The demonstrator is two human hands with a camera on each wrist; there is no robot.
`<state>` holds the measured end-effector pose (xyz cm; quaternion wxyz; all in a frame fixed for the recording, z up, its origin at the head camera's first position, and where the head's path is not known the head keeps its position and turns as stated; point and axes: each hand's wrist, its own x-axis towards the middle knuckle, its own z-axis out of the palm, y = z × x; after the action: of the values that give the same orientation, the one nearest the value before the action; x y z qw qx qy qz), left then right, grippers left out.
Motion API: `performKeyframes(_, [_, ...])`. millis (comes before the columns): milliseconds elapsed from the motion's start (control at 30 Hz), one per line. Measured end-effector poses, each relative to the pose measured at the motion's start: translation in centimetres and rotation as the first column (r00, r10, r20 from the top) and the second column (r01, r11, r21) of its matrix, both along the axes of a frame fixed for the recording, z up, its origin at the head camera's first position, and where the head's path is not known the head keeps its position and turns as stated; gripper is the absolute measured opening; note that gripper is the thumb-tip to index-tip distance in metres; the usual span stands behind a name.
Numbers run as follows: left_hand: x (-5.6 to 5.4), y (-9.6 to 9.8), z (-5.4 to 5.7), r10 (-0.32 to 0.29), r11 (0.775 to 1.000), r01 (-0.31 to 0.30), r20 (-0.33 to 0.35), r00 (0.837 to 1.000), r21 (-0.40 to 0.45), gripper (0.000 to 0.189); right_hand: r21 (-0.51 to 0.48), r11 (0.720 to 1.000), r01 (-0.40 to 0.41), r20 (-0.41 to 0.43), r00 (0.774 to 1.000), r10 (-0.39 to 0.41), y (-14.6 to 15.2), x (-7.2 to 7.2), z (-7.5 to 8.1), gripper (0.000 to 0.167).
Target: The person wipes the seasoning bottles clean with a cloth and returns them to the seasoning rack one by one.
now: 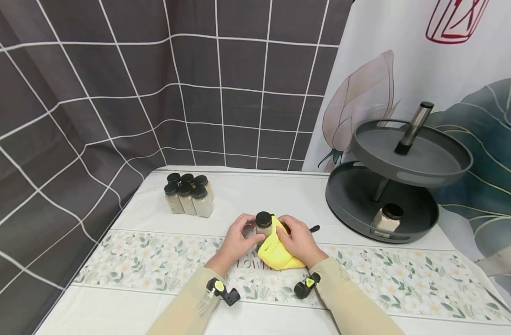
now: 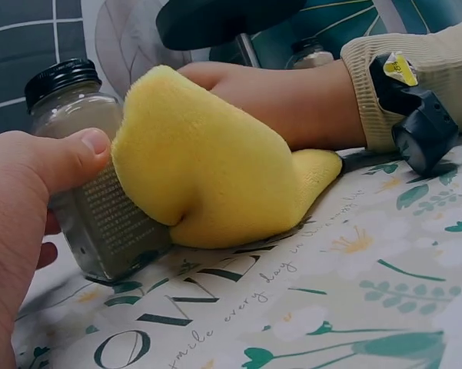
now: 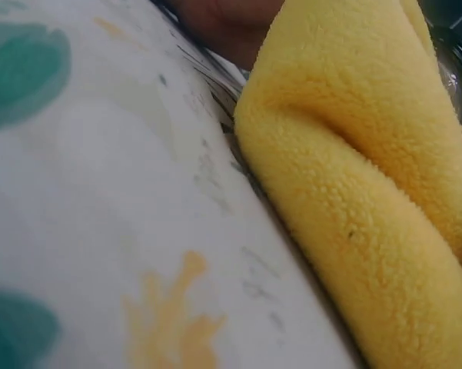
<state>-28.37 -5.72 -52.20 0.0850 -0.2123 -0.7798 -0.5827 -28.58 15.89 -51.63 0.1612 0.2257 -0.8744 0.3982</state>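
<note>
Between the two hands stands a clear glass spice jar [image 1: 263, 219] with a black lid and pale contents. My left hand [image 1: 237, 239] grips it from the left; in the left wrist view the thumb lies across the front of the jar [image 2: 111, 219], above small printed text. From the other side my right hand [image 1: 299, 239] holds a fluffy yellow cloth [image 1: 278, 253] against the jar. Folds of the cloth [image 2: 207, 169] hide the jar's right side and most of the right fingers. The right wrist view is mostly filled by the cloth [image 3: 353, 200].
Several similar black-lidded jars [image 1: 187, 194] stand grouped at the back left. On the right is a dark grey two-tier round tray [image 1: 343, 204], with one jar [image 1: 388, 217] on its lower tier. A small black loop [image 1: 315, 228] pokes out beyond the right hand. A floral band [image 1: 155, 260] crosses the white tablecloth.
</note>
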Motion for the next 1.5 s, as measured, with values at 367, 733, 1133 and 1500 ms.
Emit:
performKeyframes(367, [0.19, 0.16, 0.18, -0.009, 0.999, 0.007, 0.059, 0.998, 0.033, 0.040, -0.016, 1.000, -0.020, -0.120, 0.993, 0.018, -0.46, 0.21, -0.07, 0.013])
performKeyframes(733, [-0.05, -0.13, 0.01, -0.040, 0.999, 0.040, 0.028, 0.999, 0.011, 0.047, -0.042, 0.997, -0.062, -0.220, 0.974, 0.051, -0.42, 0.29, -0.02, 0.015])
performKeyframes(1133, [-0.06, -0.04, -0.33, 0.015, 0.993, -0.015, -0.005, 1.000, 0.114, 0.048, 0.027, 1.000, -0.003, 0.008, 1.000, 0.003, -0.71, 0.11, -0.02, 0.017])
performKeyframes(1500, [-0.12, -0.39, -0.12, -0.050, 0.922, -0.027, 0.188, 0.981, 0.385, 0.050, -0.025, 1.000, -0.017, 0.036, 0.999, 0.018, -0.60, 0.13, -0.10, 0.014])
